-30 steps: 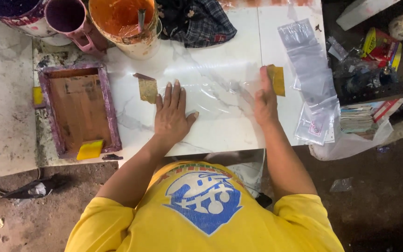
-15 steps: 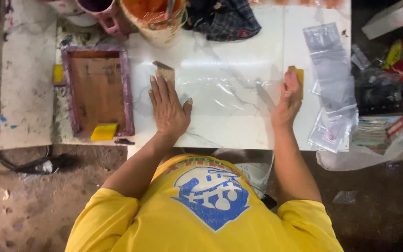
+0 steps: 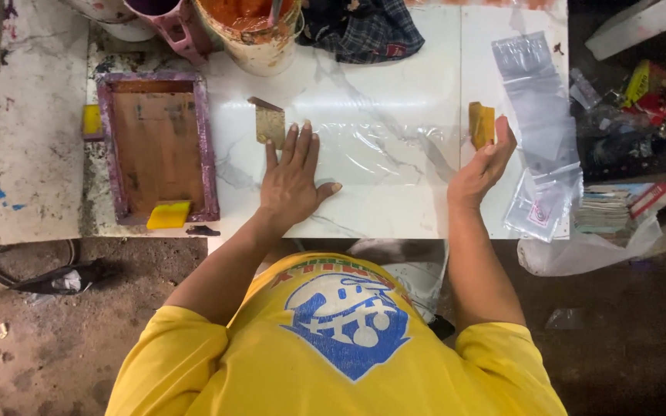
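A clear plastic bag (image 3: 383, 154) lies flat on the white marble table (image 3: 395, 85). My left hand (image 3: 293, 181) rests palm down on the bag's left end, fingers spread, just below a small brown card (image 3: 270, 123). At the bag's right end my right hand (image 3: 483, 166) is lifted and turned on edge, fingers loosely curled, holding nothing. A yellow-orange sponge block (image 3: 481, 125) lies right beside its fingertips.
A wooden printing frame (image 3: 156, 146) with a yellow scraper (image 3: 169, 215) lies at the left. An orange paint bucket (image 3: 252, 31), a purple mug (image 3: 171, 19) and a dark checked cloth (image 3: 360, 31) stand at the back. A pile of clear bags (image 3: 541, 131) lies at the right.
My right hand has lifted off the bag and turned on edge near the sponge block. My left hand stays flat on the bag's left end. The view has shifted slightly.
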